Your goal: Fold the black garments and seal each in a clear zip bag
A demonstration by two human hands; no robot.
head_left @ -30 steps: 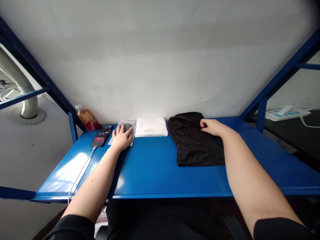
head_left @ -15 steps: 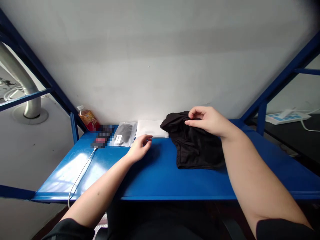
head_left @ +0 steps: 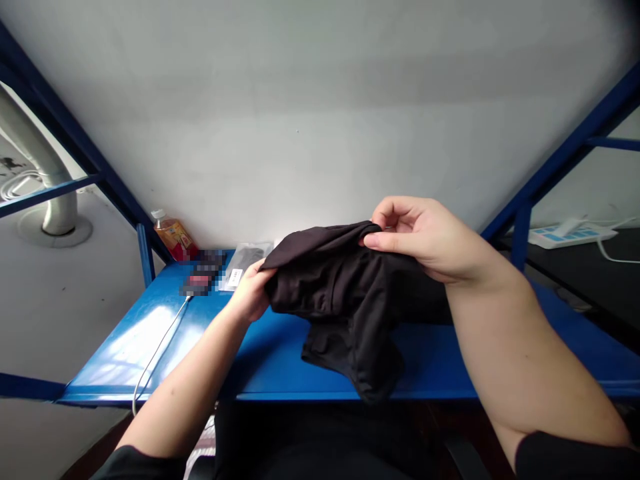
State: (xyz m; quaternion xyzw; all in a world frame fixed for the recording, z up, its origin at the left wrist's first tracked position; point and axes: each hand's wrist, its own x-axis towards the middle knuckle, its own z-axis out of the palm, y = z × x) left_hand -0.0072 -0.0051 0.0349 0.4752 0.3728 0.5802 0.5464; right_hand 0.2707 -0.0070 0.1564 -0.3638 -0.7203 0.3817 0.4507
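A piece of black cloth (head_left: pixel 330 287), perhaps a garment, is stretched between my two hands above the blue table (head_left: pixel 270 373). My left hand (head_left: pixel 253 293) grips its left end, with the fingers partly hidden behind the fabric. Thumb and fingers of my right hand (head_left: pixel 413 233) pinch the upper right edge. The lower part hangs in folds down toward the table's front edge. Its exact kind cannot be made out.
On the left of the table are a drink bottle (head_left: pixel 173 237), a blurred dark device (head_left: pixel 203 273) with a white cable (head_left: pixel 163 343), and a clear packet (head_left: pixel 240 263) with dark contents. Blue frame bars (head_left: pixel 520 233) flank the table; a power strip (head_left: pixel 573 233) lies beyond on the right.
My left hand has taken hold of the cloth's left end. The cloth has been lifted and spread leftward, its lower part now nearer me, and it covers the white packet behind.
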